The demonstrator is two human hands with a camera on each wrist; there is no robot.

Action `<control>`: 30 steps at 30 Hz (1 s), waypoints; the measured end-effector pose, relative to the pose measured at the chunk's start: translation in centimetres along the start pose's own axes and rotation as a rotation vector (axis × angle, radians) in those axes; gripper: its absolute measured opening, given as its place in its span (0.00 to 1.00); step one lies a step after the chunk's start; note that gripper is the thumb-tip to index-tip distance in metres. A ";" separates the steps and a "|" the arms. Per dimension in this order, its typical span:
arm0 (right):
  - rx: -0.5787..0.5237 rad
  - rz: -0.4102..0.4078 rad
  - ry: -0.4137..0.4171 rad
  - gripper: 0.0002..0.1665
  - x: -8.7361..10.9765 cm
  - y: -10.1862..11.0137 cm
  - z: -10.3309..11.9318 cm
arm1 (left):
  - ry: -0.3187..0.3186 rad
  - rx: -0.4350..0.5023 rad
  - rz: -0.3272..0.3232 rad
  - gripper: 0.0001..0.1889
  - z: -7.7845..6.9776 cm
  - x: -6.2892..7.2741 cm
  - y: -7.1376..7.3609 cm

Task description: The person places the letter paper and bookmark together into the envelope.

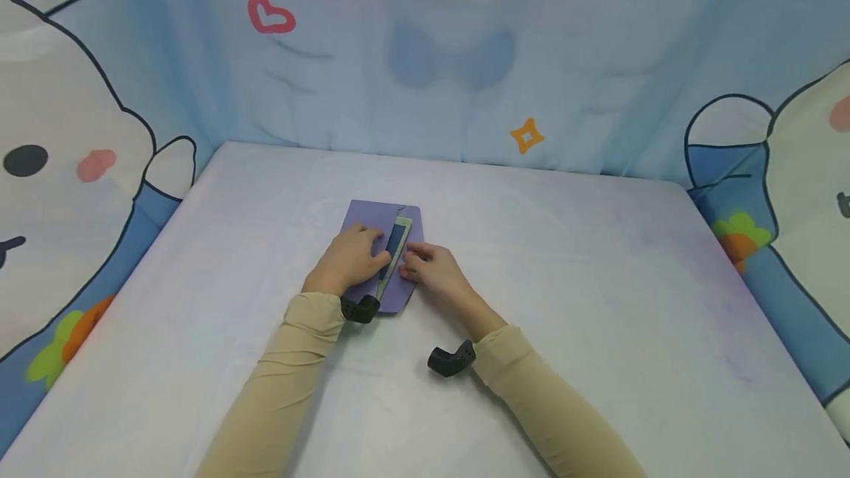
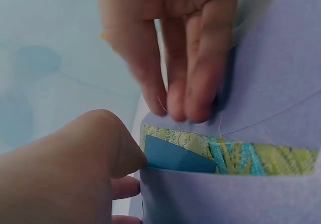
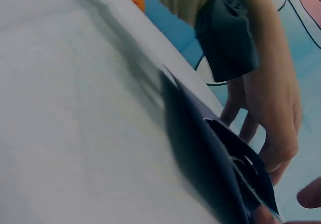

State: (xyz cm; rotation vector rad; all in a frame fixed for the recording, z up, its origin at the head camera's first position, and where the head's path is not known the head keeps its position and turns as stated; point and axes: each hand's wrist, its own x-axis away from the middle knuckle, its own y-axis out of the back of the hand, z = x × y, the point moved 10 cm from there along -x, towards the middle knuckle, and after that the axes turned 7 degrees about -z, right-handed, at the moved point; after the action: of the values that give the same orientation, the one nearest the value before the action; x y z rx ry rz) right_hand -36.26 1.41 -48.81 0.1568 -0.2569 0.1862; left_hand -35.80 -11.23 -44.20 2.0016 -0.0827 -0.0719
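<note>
A purple paper envelope (image 1: 370,211) lies on the table with a long slanting opening down its middle. Inside, a dark blue piece (image 2: 173,156) and green and turquoise embroidered fabric (image 2: 241,156) show. My left hand (image 1: 352,257) holds the flap at one side of the opening, thumb at its edge and fingers on the other face in the left wrist view. Opposite it, my right hand (image 1: 434,271) has loosely bent fingers at the other side of the opening; its fingertips (image 2: 198,111) are close to the fabric. Fine threads hang by these fingertips; whether they are pinched is unclear.
A white cloth covers the table (image 1: 584,279). Black wrist cameras (image 1: 451,358) sit at both wrists, just above the tabletop. A blue cartoon curtain (image 1: 458,116) stands behind the table's far edge and along both sides.
</note>
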 end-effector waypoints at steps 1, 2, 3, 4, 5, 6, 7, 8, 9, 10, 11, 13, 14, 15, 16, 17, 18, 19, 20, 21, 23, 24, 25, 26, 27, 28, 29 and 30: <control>-0.005 -0.015 -0.011 0.29 -0.2 0.3 0.1 | -0.003 -0.005 0.002 0.28 -0.1 -0.1 -0.1; -0.026 -0.029 -0.023 0.30 -0.4 0.5 0.1 | -0.003 -0.011 0.005 0.28 -0.1 -0.1 -0.1; -0.041 -0.045 -0.030 0.30 -0.6 0.7 0.2 | -0.006 -0.018 0.008 0.28 -0.2 -0.2 -0.2; -0.062 -0.059 -0.038 0.31 -0.9 0.8 0.3 | -0.008 -0.026 0.009 0.28 -0.2 -0.2 -0.3; -0.095 -0.068 -0.044 0.31 -1.2 0.9 0.4 | -0.006 -0.031 0.010 0.28 -0.3 -0.2 -0.3; -0.126 -0.074 -0.051 0.31 -1.5 0.9 0.5 | -0.002 -0.032 0.008 0.27 -0.2 -0.1 -0.3; -0.160 -0.077 -0.056 0.31 -1.8 0.8 0.6 | 0.003 -0.033 0.008 0.27 -0.2 -0.1 -0.3; -0.191 -0.080 -0.061 0.31 -2.1 0.6 0.7 | 0.006 -0.033 0.008 0.27 -0.1 -0.1 -0.3; -0.209 -0.086 -0.067 0.31 -2.5 0.6 0.8 | 0.007 -0.031 0.007 0.27 0.0 -0.1 -0.4; -0.227 -0.090 -0.074 0.32 -2.8 0.5 0.9 | 0.007 -0.028 0.004 0.27 0.0 -0.1 -0.4; -0.241 -0.093 -0.077 0.32 -3.0 0.4 1.0 | 0.008 -0.021 0.002 0.27 0.1 -0.2 -0.4; -0.243 -0.099 -0.086 0.32 -3.5 0.1 1.3 | 0.004 -0.021 -0.007 0.27 0.2 -0.3 -0.4; -0.237 -0.100 -0.090 0.32 -3.7 0.0 1.5 | 0.001 -0.021 -0.014 0.27 0.3 -0.3 -0.3; -0.227 -0.098 -0.091 0.33 -3.9 -0.2 1.7 | 0.003 -0.021 -0.018 0.27 0.5 -0.3 -0.1; -0.216 -0.098 -0.095 0.33 -3.9 -0.3 1.7 | 0.004 -0.018 -0.018 0.27 0.4 -0.3 -0.1; -0.209 -0.093 -0.098 0.33 -4.0 -0.4 1.8 | 0.006 -0.018 -0.018 0.27 0.4 -0.2 -0.1; -0.206 -0.087 -0.100 0.33 -4.1 -0.5 1.8 | 0.005 -0.018 -0.020 0.27 0.4 -0.2 -0.1; -0.201 -0.084 -0.105 0.34 -4.1 -0.6 1.9 | 0.006 -0.016 -0.020 0.27 0.3 -0.2 -0.1; -0.198 -0.075 -0.106 0.34 -4.2 -0.7 2.0 | 0.006 -0.015 -0.021 0.27 0.3 -0.1 0.0; -0.199 -0.065 -0.106 0.34 -4.2 -0.9 2.1 | 0.007 -0.014 -0.019 0.27 0.3 -0.1 0.0; -0.201 -0.050 -0.115 0.34 -4.4 -1.1 2.2 | 0.005 -0.017 -0.019 0.27 0.3 -0.1 0.0; -0.200 -0.045 -0.118 0.34 -4.4 -1.2 2.3 | 0.004 -0.018 -0.020 0.27 0.3 -0.1 0.0; -0.197 -0.042 -0.120 0.34 -4.5 -1.3 2.3 | 0.004 -0.020 -0.020 0.27 0.3 -0.1 0.0; -0.193 -0.038 -0.120 0.35 -4.6 -1.3 2.4 | 0.004 -0.021 -0.020 0.27 0.3 -0.1 0.1; -0.186 -0.038 -0.123 0.35 -4.6 -1.3 2.5 | 0.004 -0.021 -0.022 0.27 0.3 -0.1 0.1; -0.173 -0.037 -0.123 0.35 -4.7 -1.2 2.5 | 0.003 -0.023 -0.024 0.27 0.2 -0.1 0.1; -0.161 -0.035 -0.119 0.35 -4.8 -1.2 2.6 | 0.002 -0.020 -0.026 0.27 0.2 -0.1 0.1; -0.149 -0.035 -0.115 0.35 -4.8 -1.1 2.7 | 0.002 -0.017 -0.027 0.27 0.2 -0.1 0.0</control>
State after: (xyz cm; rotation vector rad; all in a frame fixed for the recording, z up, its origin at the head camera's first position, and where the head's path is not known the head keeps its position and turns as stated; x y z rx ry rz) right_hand -41.25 -0.92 -47.69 0.0244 -0.3809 0.1234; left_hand -35.91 -11.43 -44.26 1.9856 -0.0534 -0.0876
